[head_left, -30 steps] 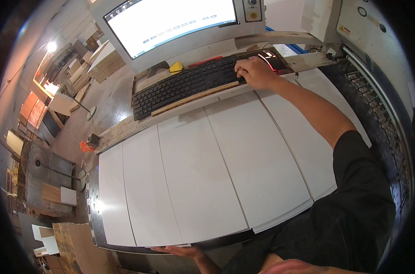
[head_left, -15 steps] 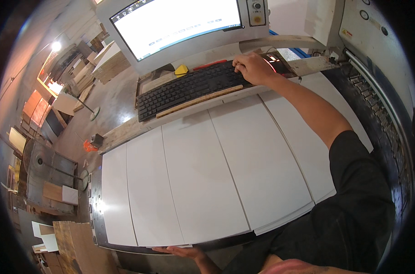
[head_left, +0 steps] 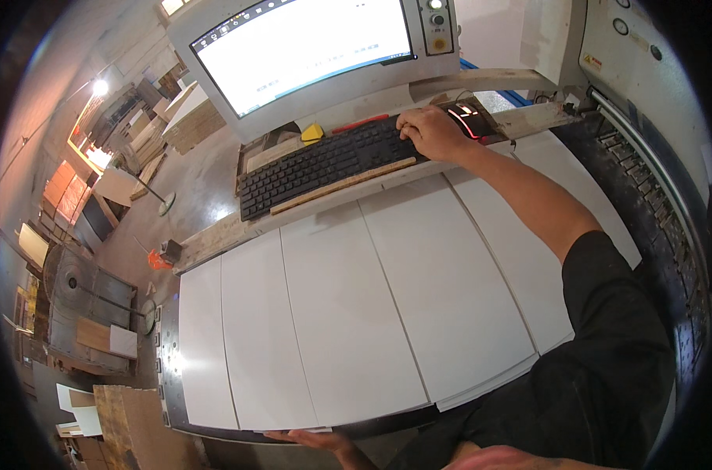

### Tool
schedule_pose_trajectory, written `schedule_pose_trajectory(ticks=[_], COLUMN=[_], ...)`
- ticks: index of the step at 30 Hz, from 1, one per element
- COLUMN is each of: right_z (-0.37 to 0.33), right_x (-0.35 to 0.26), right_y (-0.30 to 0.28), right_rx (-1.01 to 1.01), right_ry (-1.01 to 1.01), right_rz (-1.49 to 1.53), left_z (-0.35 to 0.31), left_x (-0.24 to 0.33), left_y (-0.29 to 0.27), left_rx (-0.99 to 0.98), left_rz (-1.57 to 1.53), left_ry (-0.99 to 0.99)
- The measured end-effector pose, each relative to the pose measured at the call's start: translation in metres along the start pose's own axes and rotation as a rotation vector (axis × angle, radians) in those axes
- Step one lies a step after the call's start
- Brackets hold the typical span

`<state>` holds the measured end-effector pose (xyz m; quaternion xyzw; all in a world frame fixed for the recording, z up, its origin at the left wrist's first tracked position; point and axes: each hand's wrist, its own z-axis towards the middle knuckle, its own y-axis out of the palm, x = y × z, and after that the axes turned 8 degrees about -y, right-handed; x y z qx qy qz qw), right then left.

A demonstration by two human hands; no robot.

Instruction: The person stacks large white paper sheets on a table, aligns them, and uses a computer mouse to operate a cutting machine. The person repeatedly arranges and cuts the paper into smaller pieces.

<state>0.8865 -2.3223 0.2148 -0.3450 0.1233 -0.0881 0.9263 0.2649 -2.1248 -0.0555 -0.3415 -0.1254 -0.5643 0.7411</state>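
My right hand (head_left: 431,131) is over the right end of a black keyboard (head_left: 317,168). Its fingers are bent down at the keys and drawn together, with nothing visible in them. Just right of it glows a black mouse (head_left: 469,124) with red light. Below the keyboard, several white panels (head_left: 348,313) lie side by side on the machine bed. My left hand (head_left: 305,440) is low at the bed's front edge, fingers stretched out to the left, right against the near edge of a panel. The panel partly hides that hand.
A monitor (head_left: 305,51) stands behind the keyboard, with a control strip (head_left: 438,27) on its right. A yellow block (head_left: 312,131) and a red object (head_left: 361,124) lie behind the keys. Metal rollers (head_left: 646,176) line the right side. Brown boards (head_left: 144,427) stand at lower left.
My right hand stays at the keyboard's right end, its fingers slightly shifted. The view has tilted a little, so the scene sits slightly lower. My left hand keeps its place at the panel edge.
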Motion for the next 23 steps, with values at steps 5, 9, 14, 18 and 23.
schedule_pose_trajectory(ticks=[5,9,14,18,23], right_z=[-0.001,-0.003,-0.005,-0.006,-0.002], right_x=[0.000,0.004,0.009,0.009,0.004], right_y=[-0.001,-0.003,-0.004,-0.006,-0.006], right_rx=[-0.004,-0.023,-0.023,-0.047,-0.051], right_ry=[0.005,0.056,0.037,0.053,0.044], right_rz=[0.013,0.030,-0.023,-0.011,-0.037], left_z=[0.010,0.017,0.013,0.015,0.006], left_x=[0.021,0.039,0.030,0.034,0.013], left_y=[0.001,0.003,-0.002,-0.003,-0.003], left_rx=[0.012,0.031,-0.018,0.007,-0.012], left_rz=[0.154,0.296,0.050,0.337,0.267], left_ry=[0.069,0.226,-0.175,0.209,0.188])
